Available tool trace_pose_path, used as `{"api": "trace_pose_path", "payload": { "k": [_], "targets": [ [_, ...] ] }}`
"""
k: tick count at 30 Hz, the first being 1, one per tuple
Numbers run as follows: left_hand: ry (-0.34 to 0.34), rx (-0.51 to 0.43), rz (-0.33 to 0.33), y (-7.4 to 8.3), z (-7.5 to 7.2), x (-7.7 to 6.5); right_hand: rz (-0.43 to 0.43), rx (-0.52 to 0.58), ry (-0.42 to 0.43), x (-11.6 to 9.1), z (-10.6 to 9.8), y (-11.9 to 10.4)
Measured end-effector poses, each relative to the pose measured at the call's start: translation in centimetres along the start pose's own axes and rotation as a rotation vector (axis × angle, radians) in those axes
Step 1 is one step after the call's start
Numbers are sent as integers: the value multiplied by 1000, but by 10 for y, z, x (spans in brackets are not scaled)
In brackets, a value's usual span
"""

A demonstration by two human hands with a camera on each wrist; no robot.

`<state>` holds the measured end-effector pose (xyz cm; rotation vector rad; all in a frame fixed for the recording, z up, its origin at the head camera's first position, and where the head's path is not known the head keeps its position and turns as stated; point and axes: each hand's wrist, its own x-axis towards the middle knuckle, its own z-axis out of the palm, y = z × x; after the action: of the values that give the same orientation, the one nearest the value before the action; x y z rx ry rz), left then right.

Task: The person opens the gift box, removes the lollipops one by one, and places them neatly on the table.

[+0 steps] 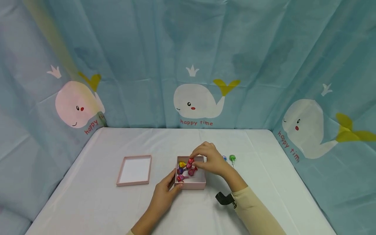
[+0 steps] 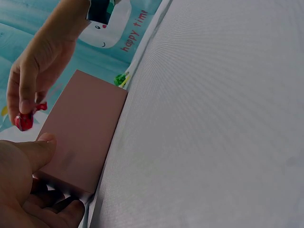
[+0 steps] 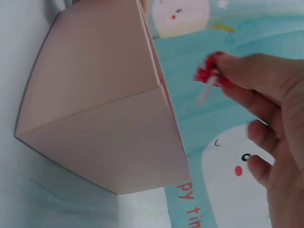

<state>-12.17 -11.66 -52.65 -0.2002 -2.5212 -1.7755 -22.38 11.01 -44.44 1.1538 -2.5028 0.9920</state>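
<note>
A pink open-topped box point(image 1: 194, 186) stands on the white table, with several wrapped lollipops point(image 1: 182, 164) lying mostly in its left half. My left hand point(image 1: 163, 195) grips the box at its left side; in the left wrist view the thumb lies on one wall and the fingers bend round the edge. Over the box, my right hand point(image 1: 212, 160) pinches a red-wrapped lollipop point(image 3: 206, 73) between thumb and index finger. Its short white stick points away from the hand in the right wrist view. The other fingers of that hand are loosely bent.
To the left of the box lies a shallow pink lid point(image 1: 134, 184) with its white inside up. A green lollipop point(image 1: 232, 158) and a blue one point(image 1: 224, 158) are on the table beyond the right forearm. Blue whale-print curtains point(image 1: 141, 98) border the table.
</note>
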Motion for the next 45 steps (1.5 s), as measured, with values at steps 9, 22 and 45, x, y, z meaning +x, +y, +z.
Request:
{"api": "trace_pose_path", "payload": {
  "k": [9, 22, 45],
  "targets": [
    [-2, 9, -32, 2, -1, 1, 105, 91, 173, -18, -20, -1],
    [-17, -5, -47, 5, 0, -2, 165, 99, 282, -44, -50, 21],
    [-10, 23, -69, 3, 1, -1, 511, 16, 350, -92, -94, 85]
  ]
}}
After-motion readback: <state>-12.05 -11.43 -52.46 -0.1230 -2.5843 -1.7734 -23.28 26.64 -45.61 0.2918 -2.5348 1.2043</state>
